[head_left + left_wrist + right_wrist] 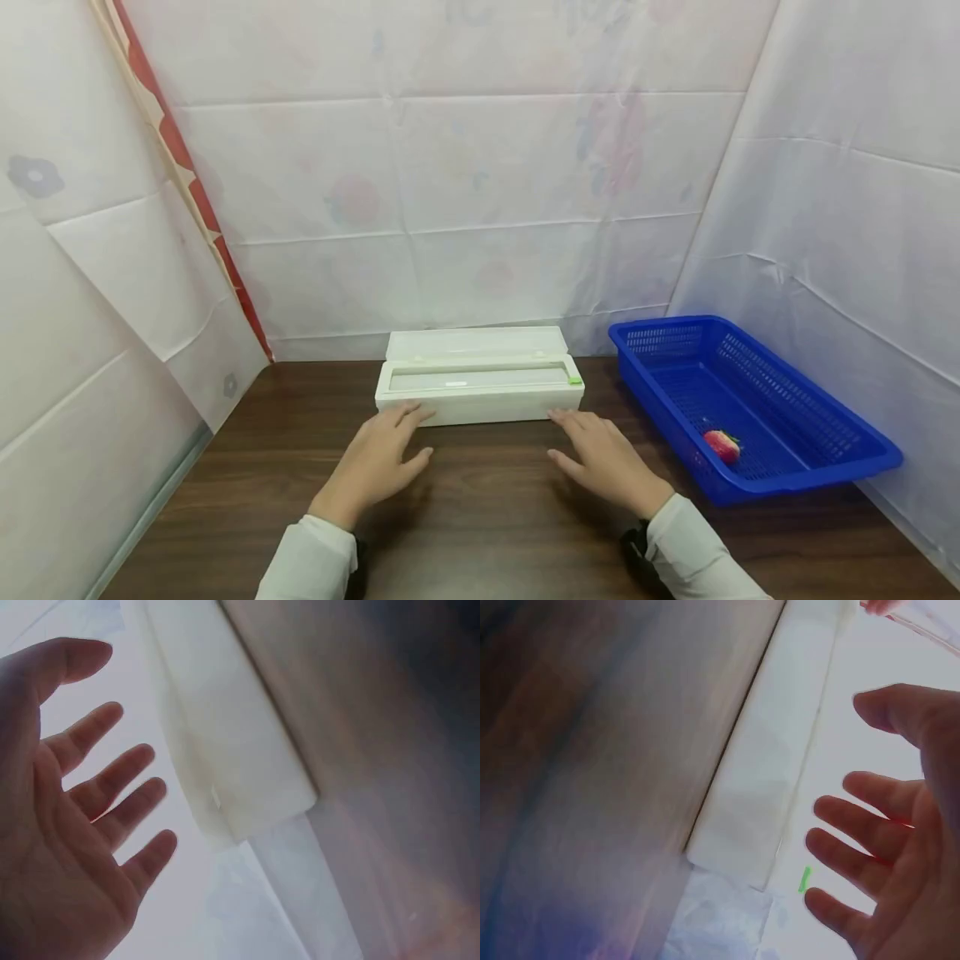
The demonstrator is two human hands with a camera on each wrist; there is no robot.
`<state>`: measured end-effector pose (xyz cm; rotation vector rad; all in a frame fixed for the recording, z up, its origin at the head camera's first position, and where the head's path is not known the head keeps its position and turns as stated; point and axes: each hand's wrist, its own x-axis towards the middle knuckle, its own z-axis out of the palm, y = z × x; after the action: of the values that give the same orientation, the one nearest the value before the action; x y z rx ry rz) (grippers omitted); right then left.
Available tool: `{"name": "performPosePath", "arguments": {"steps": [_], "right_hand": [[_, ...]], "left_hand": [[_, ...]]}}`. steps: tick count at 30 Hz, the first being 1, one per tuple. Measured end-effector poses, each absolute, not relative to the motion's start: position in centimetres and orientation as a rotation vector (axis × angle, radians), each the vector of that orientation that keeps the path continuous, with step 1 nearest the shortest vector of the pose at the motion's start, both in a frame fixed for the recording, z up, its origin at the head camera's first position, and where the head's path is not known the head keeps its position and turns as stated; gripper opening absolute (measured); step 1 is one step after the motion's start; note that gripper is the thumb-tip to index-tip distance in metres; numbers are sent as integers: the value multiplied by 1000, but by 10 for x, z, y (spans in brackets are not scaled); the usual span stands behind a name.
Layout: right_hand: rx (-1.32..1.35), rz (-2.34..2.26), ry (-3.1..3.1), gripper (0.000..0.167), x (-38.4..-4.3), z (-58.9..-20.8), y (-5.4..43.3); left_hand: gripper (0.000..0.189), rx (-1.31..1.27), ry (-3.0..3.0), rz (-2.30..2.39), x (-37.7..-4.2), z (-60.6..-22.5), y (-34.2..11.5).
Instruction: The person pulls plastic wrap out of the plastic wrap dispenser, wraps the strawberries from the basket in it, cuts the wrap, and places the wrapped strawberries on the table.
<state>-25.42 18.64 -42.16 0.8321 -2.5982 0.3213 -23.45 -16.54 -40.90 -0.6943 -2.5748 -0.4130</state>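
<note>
A long white box (480, 406) stands on the table near the back wall, a windowed panel (480, 379) on its upper face and a flap (477, 343) raised behind it. A small green mark (575, 381) shows at its right end. My left hand (378, 458) is by the box's front left, fingers spread and gently bent, nothing in the palm. On the other side my right hand (603, 458) mirrors it, fingertips right at the front right corner. Both wrist views show the fingers apart, with the box (232, 727) beyond them.
To the right, a blue plastic basket (652, 408) sits at an angle, holding a strawberry (722, 447). White patterned sheeting (480, 183) hangs at the back and on both sides of the dark wooden table (480, 533).
</note>
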Motion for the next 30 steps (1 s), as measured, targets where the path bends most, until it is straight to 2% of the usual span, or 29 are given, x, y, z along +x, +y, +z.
{"name": "performPosePath", "arguments": {"steps": [7, 21, 30], "right_hand": [[806, 331, -2445, 49, -269, -411, 189], [754, 373, -2478, 47, -309, -395, 188], [788, 399, -2546, 34, -332, -389, 186]], "left_hand": [[51, -648, -2523, -444, -257, -397, -178], [47, -614, -2626, -454, -288, -392, -179], [43, -615, -2701, -415, -299, -391, -179]]}}
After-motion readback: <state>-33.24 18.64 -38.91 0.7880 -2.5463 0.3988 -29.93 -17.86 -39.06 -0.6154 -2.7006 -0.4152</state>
